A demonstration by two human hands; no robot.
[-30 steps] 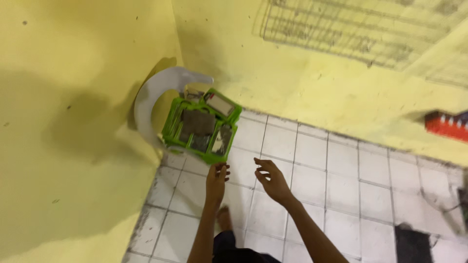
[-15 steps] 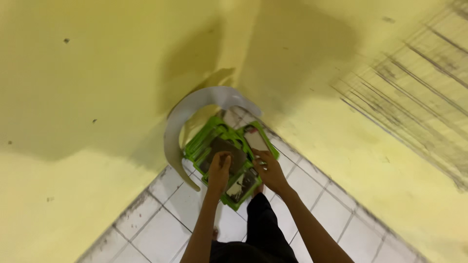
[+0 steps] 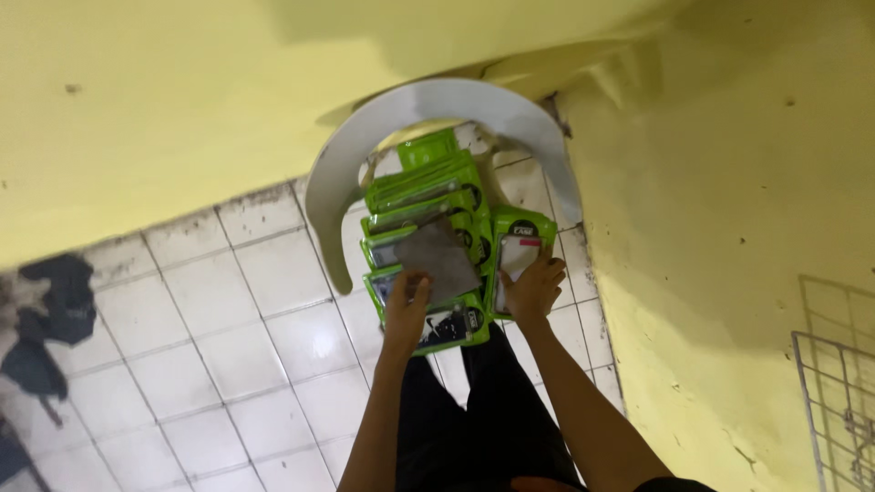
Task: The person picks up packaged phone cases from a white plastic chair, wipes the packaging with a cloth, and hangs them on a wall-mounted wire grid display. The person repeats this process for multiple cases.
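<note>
Head view: your left hand [image 3: 406, 308] pinches the lower edge of a grey flat sheet [image 3: 439, 258] lying on the stack of green packets [image 3: 428, 205]. Your right hand [image 3: 533, 290] grips the bottom of the single green packet [image 3: 521, 246] just beside that stack. Stack sits under the white curved arch [image 3: 437, 100] in the yellow wall [image 3: 729, 228] corner, over white floor tiles [image 3: 228, 364].

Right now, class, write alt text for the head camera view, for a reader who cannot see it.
A person's left hand and right hand rest on a stack of green packets, with a grey card on top, inside a curved white frame. Around them are a white tiled floor and yellow walls.
</note>
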